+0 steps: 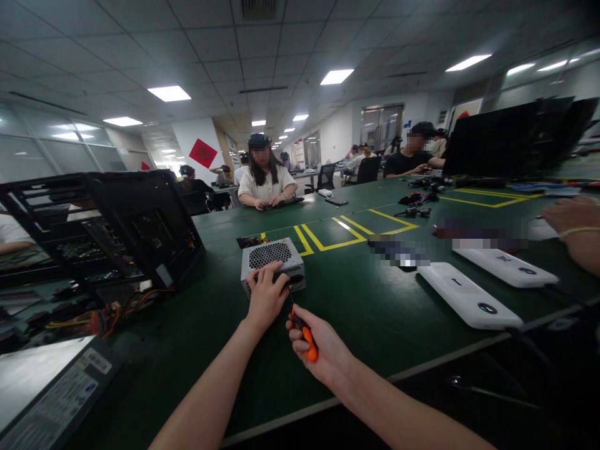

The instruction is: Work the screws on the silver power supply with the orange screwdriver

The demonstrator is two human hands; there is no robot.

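Observation:
A grey computer power supply unit [272,255] with a honeycomb grille on top rests on the green table. My left hand [267,290] lies over its near side, fingers curled on the casing and gripping it. A dark patch shows by the thumb; what it is, I cannot make out. In my right hand [323,344], the fingers close round a screwdriver [309,344] with an orange and black handle. Its thin shaft points up toward the unit's near face, close to my left thumb. Whether the tip touches a screw is hidden. Several coloured cables [253,241] lie behind the unit.
On the left stands an open black computer case [140,231] with loose wires, near another power supply [51,387]. White power banks [469,297] lie at right, beside another person's hand [574,225]. A person [267,178] sits opposite. Yellow tape [337,244] marks the green table [375,331].

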